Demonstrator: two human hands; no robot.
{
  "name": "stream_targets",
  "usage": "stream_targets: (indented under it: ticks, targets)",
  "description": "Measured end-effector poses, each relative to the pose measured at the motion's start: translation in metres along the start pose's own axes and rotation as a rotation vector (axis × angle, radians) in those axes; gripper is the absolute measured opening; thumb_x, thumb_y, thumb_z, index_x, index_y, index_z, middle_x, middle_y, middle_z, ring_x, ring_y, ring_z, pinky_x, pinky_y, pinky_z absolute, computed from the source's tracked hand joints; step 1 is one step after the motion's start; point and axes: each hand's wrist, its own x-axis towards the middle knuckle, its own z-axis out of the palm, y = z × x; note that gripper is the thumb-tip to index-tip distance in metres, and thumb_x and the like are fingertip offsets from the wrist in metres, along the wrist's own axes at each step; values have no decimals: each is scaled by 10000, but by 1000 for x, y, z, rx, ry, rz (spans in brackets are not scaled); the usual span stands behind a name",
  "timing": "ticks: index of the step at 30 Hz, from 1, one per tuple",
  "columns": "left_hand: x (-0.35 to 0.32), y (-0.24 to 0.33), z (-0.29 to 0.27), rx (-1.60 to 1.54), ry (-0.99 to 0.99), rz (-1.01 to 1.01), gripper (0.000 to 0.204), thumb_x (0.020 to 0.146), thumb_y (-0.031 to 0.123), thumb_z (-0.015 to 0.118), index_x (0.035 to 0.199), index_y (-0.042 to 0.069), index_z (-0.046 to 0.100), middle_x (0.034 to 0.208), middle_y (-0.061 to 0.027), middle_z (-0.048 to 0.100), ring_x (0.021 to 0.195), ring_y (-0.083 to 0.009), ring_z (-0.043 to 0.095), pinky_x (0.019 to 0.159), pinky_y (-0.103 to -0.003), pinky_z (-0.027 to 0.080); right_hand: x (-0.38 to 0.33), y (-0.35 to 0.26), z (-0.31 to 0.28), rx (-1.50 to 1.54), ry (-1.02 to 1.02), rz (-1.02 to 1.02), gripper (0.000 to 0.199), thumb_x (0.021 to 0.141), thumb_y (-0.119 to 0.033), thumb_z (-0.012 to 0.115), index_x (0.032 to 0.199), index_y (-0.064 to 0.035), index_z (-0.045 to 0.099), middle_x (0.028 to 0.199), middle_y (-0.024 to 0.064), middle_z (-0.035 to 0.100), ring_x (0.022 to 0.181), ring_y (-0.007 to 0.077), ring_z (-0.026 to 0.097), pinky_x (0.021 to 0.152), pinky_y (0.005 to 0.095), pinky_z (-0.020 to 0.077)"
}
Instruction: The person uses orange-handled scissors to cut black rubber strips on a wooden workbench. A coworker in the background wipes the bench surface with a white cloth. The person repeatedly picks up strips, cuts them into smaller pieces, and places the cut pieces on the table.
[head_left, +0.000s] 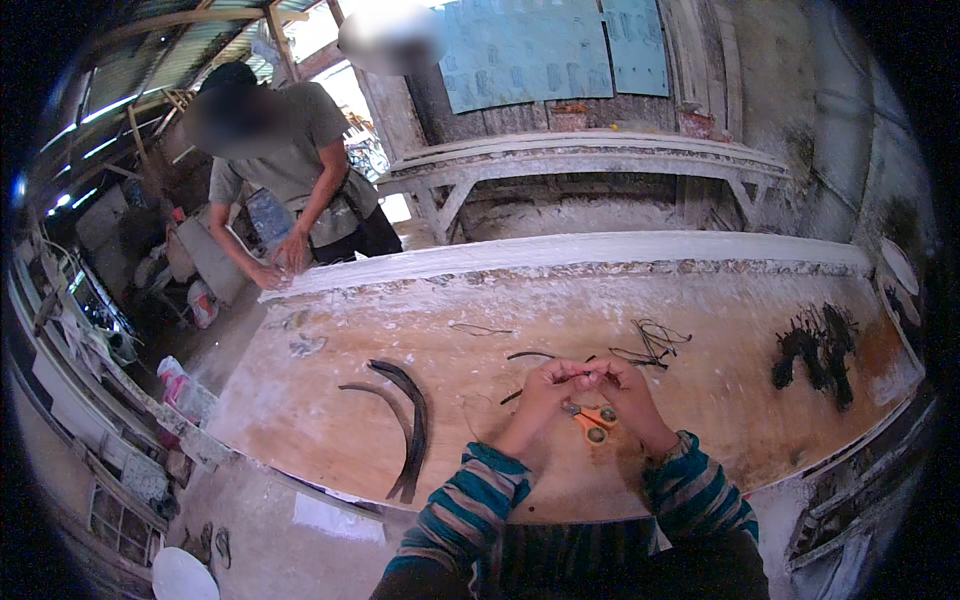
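Note:
My left hand (548,388) and my right hand (622,386) meet fingertip to fingertip above the wooden table (310,430). Both are closed in a pinch; what lies between them is too small to make out, perhaps part of a thin dark strip. A short black strip (530,354) shows just beyond my left hand. Under my hands lie scissors with orange handles (597,434), their blades partly hidden by my left hand. Thin dark strands (655,345) lie loosely tangled beyond my right hand.
Long curved black strips (417,430) lie to the left on the table. Bundles of black strands (825,360) rest at the far right. A white-coated ledge (560,253) runs along the back. Another person (300,160) leans over its left end, hands on it.

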Motion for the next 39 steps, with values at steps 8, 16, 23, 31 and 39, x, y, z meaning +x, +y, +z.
stream_targets:
  ticks: [8, 16, 23, 31, 39]
  targets:
    - [3, -3, -15, -87, -188, -42, 159, 815, 177, 613, 929, 69, 590, 830, 16, 612, 653, -46, 525, 525, -181, 373, -1, -16, 2, 290, -48, 205, 107, 867, -53, 504, 947, -14, 564, 864, 41, 605, 806, 108, 569, 746, 242, 458]
    - [-6, 3, -11, -248, -405, -81, 111, 851, 185, 568, 894, 87, 538, 813, 40, 548, 690, -41, 481, 599, -184, 383, -2, -26, -7, 618, -235, 278, 101, 863, -69, 489, 947, -35, 534, 867, 53, 578, 796, 145, 564, 733, 273, 466]
    - [-10, 0, -14, -286, -514, -29, 203, 811, 212, 624, 886, 54, 520, 821, 10, 531, 705, -68, 483, 638, -196, 390, -3, -17, -9, 884, -287, 298, 89, 826, -31, 473, 831, -94, 411, 718, -1, 455, 706, 126, 498, 690, 290, 447]
    - [-10, 3, -14, -431, -543, -69, 202, 828, 199, 603, 923, 48, 509, 837, -3, 531, 735, -87, 509, 671, -220, 426, -7, -38, 2, 857, -152, 369, 166, 768, 19, 495, 796, -104, 388, 689, -26, 403, 615, 67, 431, 610, 209, 413]
    - [-6, 10, -5, -538, -361, 23, 215, 864, 102, 537, 1065, 30, 513, 892, -31, 555, 790, -112, 555, 744, -273, 502, -1, -13, -3, 613, -43, 170, 150, 853, -87, 547, 985, -78, 477, 809, -2, 508, 752, 98, 525, 689, 235, 459]
